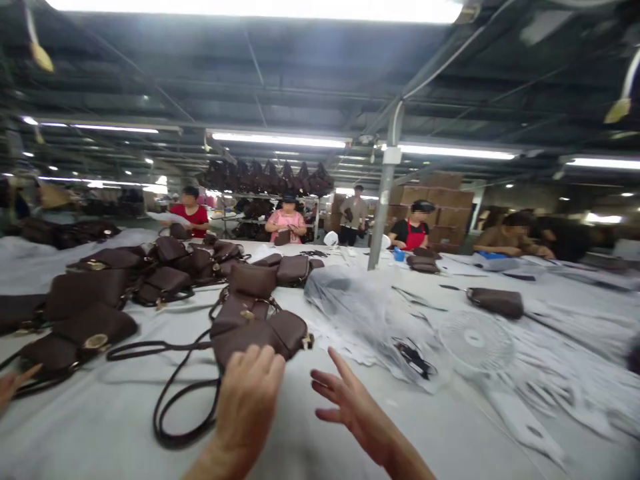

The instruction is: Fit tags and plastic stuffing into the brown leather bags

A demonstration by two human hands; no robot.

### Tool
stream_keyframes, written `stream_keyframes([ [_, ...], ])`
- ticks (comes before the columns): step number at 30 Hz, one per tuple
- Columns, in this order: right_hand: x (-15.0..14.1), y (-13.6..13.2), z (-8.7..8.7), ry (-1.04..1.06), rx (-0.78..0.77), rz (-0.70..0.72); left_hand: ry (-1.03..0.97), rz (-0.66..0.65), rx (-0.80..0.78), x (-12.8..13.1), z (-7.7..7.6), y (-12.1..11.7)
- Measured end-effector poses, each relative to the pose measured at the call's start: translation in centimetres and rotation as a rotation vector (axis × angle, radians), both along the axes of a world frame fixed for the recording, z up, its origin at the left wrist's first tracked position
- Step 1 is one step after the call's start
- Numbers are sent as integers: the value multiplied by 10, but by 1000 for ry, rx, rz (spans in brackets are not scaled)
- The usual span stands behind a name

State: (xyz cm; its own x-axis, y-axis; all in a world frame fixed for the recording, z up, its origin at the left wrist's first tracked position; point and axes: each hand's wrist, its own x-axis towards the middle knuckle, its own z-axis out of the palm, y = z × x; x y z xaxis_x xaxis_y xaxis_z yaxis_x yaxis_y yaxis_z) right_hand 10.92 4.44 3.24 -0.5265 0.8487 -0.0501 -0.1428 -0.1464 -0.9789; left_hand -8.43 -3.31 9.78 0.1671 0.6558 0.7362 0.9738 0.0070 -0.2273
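Note:
A dark brown handbag (247, 341) with a gold clasp lies in front of me on the white table. My left hand (253, 390) is closed at its near edge, fingers curled, the fingertips hidden from view. To the right of it, my right hand (347, 407) is in the air with fingers spread and holds nothing. The bag's long strap (165, 413) loops over the table on the left. Just behind this bag sit more brown bags (253, 280), touching or overlapping it.
Several brown bags (90, 293) pile up at the left, where another person's hand (10, 387) reaches in. Clear plastic wrapping (360, 313), a white fan (477, 340) and a brown pouch (495, 302) lie to the right. A metal post (384, 200) rises beyond; co-workers sit across the table.

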Motion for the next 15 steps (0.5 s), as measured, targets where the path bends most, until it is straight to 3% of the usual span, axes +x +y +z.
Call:
stream_keyframes([
  [1, -14, 1, -5, 76, -71, -82, -36, -97, -21, 22, -33, 1],
  [3, -29, 2, -25, 12, -149, -327, -88, -263, -65, 56, -90, 3],
  [5, -28, 3, -51, 18, -143, -390, -184, -388, -134, 74, -127, 2],
  [6, -23, 4, -62, 26, -126, -392, -223, -464, -159, 77, -136, 1],
  [8, -6, 8, -71, 24, -79, -370, -284, -628, -181, 73, -139, -4],
  [10, 13, 16, -60, -15, 23, -342, -325, -741, -142, 57, -129, -8],
  [12, 31, 27, -35, -52, 207, -324, -359, -721, -79, 31, -117, -8],
  [15, 56, 40, 8, -164, 540, -340, -403, -559, -8, -15, -104, -1],
])
